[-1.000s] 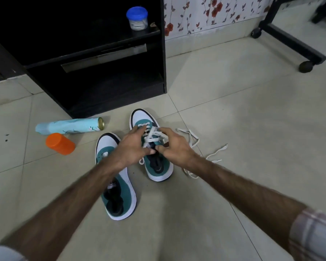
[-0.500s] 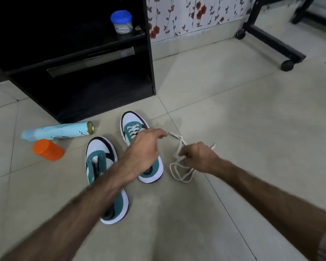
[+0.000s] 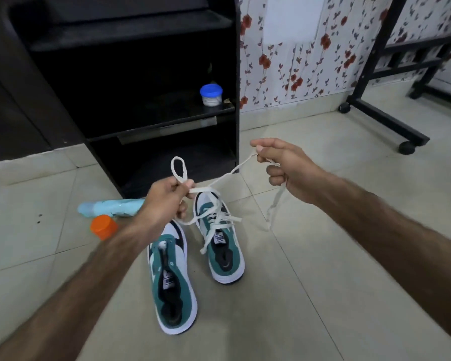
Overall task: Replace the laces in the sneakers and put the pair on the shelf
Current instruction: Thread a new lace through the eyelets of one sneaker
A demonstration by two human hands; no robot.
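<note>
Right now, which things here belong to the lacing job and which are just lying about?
Job: white lace held by left hand and right hand; two sneakers; black shelf.
Lying about: spray can, orange cap, blue-lidded jar.

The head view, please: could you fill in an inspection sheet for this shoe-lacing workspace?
Surface: pale tiled floor, a few dark specks at left.
Job's things: two teal-and-white sneakers side by side; left sneaker shows no lace, right sneaker laced; loose white lace held above them; black shelf unit behind.
Clutter: orange cap, pale blue can lying down, blue-lidded jar on a shelf.
Grips: left hand pinches a lace loop; right hand pinches the lace, its end dangling.
Cables: nothing seen.
Surroundings: floral wallpaper, black wheeled frame.
</note>
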